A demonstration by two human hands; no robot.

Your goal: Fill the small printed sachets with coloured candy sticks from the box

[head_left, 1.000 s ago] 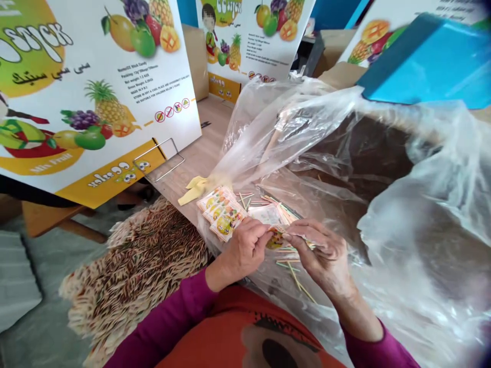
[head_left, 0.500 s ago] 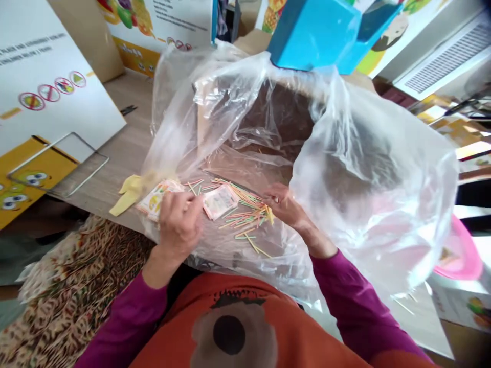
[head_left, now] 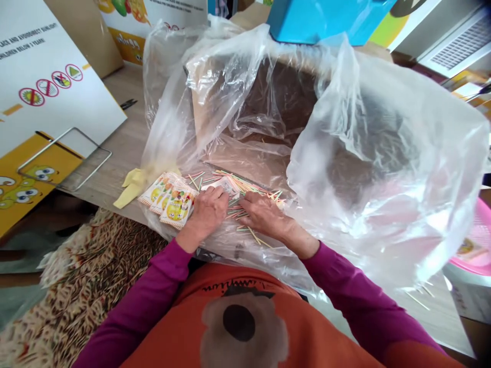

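My left hand (head_left: 210, 212) has its fingers curled over the near left side of a small printed packet (head_left: 227, 184), pale with its print side partly covered. Beside it, my right hand (head_left: 264, 213) lies low over thin coloured sticks (head_left: 253, 235), fingers bunched and pointing left towards the packet; what is under those fingertips is hidden. Several overlapping white packets (head_left: 177, 207) with a yellow cartoon face and fruit lie left of my left hand. Pink, green and yellow sticks spread loosely around both hands on clear plastic.
A cardboard box (head_left: 203, 110) lined with a large clear plastic bag (head_left: 368, 204) opens towards me. Left are a yellow glove-like piece (head_left: 130, 188), a wire stand (head_left: 90, 171) and a printed carton (head_left: 57, 87). A blue container (head_left: 322, 23) stands behind; a pink basket (head_left: 475, 245) sits right.
My left hand has moved right from the printed packets onto the single packet, uncovering the fanned packets. My right hand has come down and left onto the sticks. The view has shifted slightly.
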